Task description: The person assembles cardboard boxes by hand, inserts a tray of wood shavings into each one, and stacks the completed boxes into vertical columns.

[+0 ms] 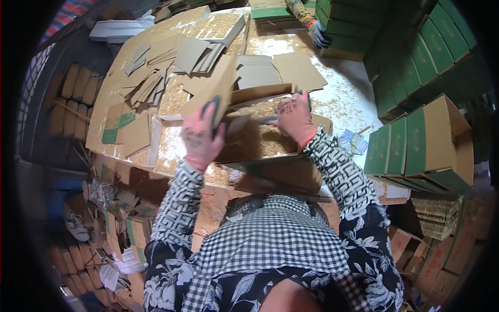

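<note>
A cardboard box [275, 171] stands on the table in front of me, its top uncovered and brown shreds inside. My left hand [200, 138], in a pink glove with dark fingertips, is closed on a cardboard sheet [224, 83] that tilts upright above the box's left side. The sheet is blurred by motion. At the box's right end, my right hand [294, 119] grips the box near its far wall; its thumb points left over the inside. Dark marks are written on the back of this glove. The box's lower left interior is shadowed.
Loose cardboard pieces [192, 54] lie across the shred-strewn table [174, 96]. Green-and-brown boxes [400, 145] stand at the right, with more stacked behind. Another person's gloved hand [318, 35] touches a green box stack [343, 26] at the far side. A blue packet [353, 141] lies near the right edge.
</note>
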### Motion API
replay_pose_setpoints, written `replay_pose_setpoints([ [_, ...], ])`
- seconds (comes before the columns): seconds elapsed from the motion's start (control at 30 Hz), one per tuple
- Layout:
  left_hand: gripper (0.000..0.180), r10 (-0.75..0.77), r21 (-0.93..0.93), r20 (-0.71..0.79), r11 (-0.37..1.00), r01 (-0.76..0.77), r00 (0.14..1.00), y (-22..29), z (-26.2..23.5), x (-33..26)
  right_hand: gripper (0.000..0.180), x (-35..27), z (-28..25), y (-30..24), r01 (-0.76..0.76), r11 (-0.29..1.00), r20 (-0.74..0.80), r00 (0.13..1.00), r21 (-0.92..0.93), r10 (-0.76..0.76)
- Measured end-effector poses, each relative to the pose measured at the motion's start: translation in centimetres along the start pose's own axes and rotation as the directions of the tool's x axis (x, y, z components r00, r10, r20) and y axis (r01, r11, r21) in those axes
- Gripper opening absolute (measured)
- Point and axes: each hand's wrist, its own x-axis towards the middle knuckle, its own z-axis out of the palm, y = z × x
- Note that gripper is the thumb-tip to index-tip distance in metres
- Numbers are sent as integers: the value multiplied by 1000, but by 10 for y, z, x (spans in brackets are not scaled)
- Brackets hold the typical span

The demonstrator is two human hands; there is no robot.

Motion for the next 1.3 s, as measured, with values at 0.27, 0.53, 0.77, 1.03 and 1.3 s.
replay_pose_setpoints([
  [0.27,64,183,-75,619,982,-175,764,33,44,-25,38,-72,54,97,-506,733,-243,722,455,648],
  [0.53,64,260,-416,741,902,119,620,-17,110,-42,39,-51,-18,8,180,622,-426,863,762,273],
  [0.77,54,-393,-650,455,468,599,799,-95,13,-34,23,-32,-4,0,107,570,45,968,814,-247],
  [1.03,92,-425,-244,582,722,648,693,-55,116,-78,81,-71,131,21,-394,290,342,915,872,214],
  [1.3,60,-313,-772,492,273,573,812,-55,100,-53,75,-75,21,-8,-214,-329,316,901,920,297],
])
